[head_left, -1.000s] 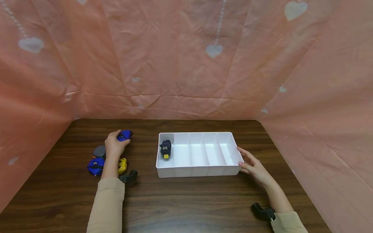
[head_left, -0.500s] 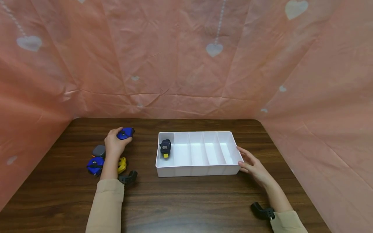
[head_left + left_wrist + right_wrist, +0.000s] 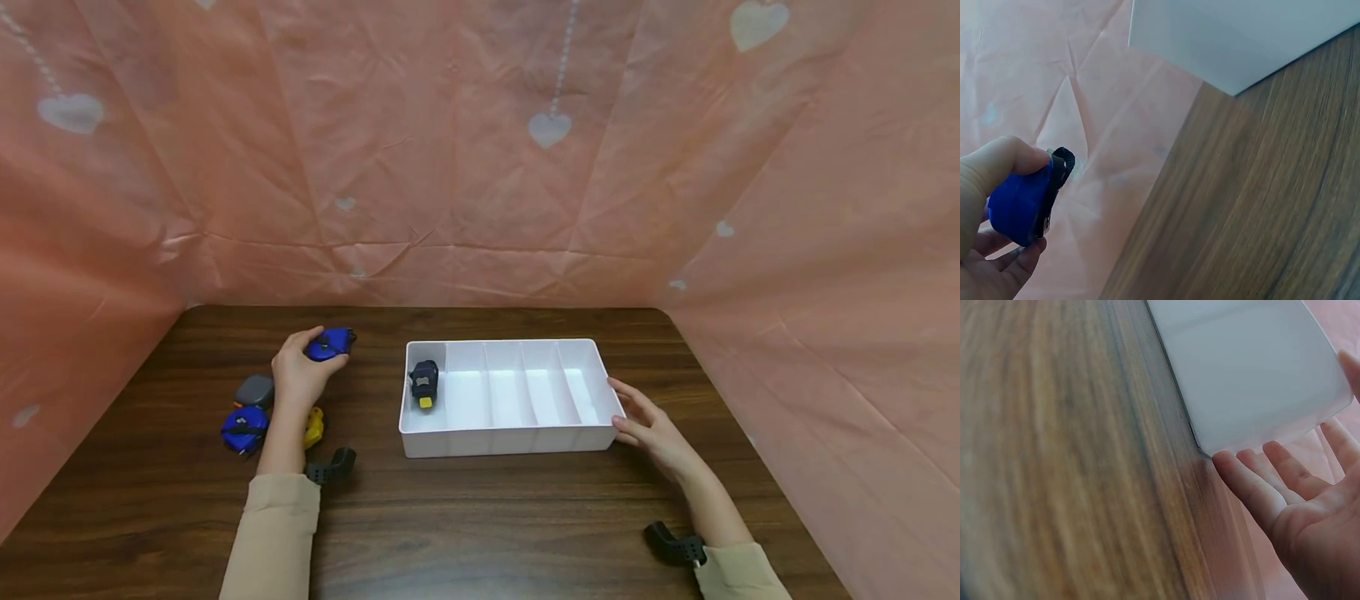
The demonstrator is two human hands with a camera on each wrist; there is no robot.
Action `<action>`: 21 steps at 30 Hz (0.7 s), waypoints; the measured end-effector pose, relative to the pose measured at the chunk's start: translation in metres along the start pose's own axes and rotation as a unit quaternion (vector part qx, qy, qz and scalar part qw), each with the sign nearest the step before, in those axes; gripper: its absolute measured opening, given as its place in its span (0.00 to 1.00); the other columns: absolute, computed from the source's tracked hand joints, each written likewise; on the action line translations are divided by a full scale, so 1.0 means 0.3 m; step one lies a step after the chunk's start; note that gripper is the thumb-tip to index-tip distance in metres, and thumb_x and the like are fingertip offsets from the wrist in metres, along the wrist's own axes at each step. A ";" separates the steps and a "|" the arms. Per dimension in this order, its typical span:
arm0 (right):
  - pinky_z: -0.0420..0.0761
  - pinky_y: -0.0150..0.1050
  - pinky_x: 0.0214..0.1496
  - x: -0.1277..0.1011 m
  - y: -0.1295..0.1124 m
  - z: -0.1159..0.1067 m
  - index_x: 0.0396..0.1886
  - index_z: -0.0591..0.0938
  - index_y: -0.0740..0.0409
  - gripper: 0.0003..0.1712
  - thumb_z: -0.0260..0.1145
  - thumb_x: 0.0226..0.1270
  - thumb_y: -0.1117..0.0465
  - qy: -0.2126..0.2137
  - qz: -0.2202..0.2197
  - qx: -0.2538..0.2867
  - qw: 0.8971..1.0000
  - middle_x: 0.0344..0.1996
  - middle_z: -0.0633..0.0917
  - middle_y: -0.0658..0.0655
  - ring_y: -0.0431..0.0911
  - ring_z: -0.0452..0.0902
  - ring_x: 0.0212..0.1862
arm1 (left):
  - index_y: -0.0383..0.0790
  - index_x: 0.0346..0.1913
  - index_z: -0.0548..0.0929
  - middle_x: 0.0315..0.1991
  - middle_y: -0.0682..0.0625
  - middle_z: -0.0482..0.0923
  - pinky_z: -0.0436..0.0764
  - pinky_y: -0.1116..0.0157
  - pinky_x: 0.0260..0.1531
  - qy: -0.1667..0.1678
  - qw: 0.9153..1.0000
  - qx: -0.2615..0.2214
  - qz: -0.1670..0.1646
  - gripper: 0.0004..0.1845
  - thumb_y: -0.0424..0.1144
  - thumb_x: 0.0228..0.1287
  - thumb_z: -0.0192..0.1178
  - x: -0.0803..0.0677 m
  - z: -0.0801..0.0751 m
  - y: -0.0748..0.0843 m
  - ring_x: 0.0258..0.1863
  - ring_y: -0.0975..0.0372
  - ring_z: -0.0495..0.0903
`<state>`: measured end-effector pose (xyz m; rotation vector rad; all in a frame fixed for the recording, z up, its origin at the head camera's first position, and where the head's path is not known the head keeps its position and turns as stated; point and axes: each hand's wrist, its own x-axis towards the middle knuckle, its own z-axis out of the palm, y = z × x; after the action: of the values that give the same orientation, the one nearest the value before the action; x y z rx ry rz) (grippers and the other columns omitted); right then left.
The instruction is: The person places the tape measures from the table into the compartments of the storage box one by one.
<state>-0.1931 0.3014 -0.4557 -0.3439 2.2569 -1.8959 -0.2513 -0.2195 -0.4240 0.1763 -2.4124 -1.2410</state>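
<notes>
1. Head view catches the whole spread; the left wrist view only gets the left hand [image 3: 298, 377] with fingers curled round a blue tape measure [image 3: 330, 343], lifted at 9 o'clock of the white divider tray [image 3: 510, 440].
2. Right hand [image 3: 651, 427] has straight fingers [image 3: 1254, 487] touching the tray's 3 o'clock edge.
3. Wooden table [image 3: 480, 517] has bare room at 6 o'clock, with a pink heart curtain [image 3: 480, 150] all round.

Five tape measures: one held [image 3: 330, 343], three on the table [image 3: 243, 426], one in the single white tray [image 3: 510, 440].
</notes>
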 end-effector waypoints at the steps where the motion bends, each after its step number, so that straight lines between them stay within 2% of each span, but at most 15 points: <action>1: 0.77 0.35 0.48 0.001 0.000 0.000 0.74 0.57 0.59 0.34 0.57 0.72 0.65 0.000 0.000 -0.001 1.000 0.66 0.58 0.75 0.37 0.73 0.52 | 0.34 0.60 0.78 0.58 0.37 0.73 0.65 0.47 0.59 0.000 1.000 -0.001 0.003 0.32 0.36 0.49 0.74 -0.002 0.001 0.006 0.59 0.42 0.68; 13: 0.77 0.35 0.48 0.002 0.005 -0.008 0.74 0.56 0.59 0.35 0.58 0.71 0.64 -0.003 0.002 -0.001 1.000 0.66 0.58 0.75 0.38 0.72 0.53 | 0.33 0.57 0.80 0.55 0.40 0.76 0.70 0.49 0.56 -0.005 0.998 -0.036 0.042 0.32 0.36 0.45 0.76 -0.028 0.024 0.075 0.56 0.45 0.72; 21: 0.77 0.35 0.48 0.002 0.008 -0.006 0.74 0.56 0.58 0.35 0.58 0.71 0.63 0.000 0.003 -0.005 1.000 0.66 0.58 0.74 0.37 0.72 0.53 | 0.33 0.56 0.80 0.55 0.40 0.76 0.72 0.50 0.56 -0.016 0.997 -0.057 0.053 0.31 0.35 0.44 0.77 -0.041 0.044 0.106 0.56 0.46 0.73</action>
<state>-0.1945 0.3034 -0.4575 -0.3382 2.2645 -1.8821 -0.2433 -0.1870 -0.4089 -0.0044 -2.3375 -1.3374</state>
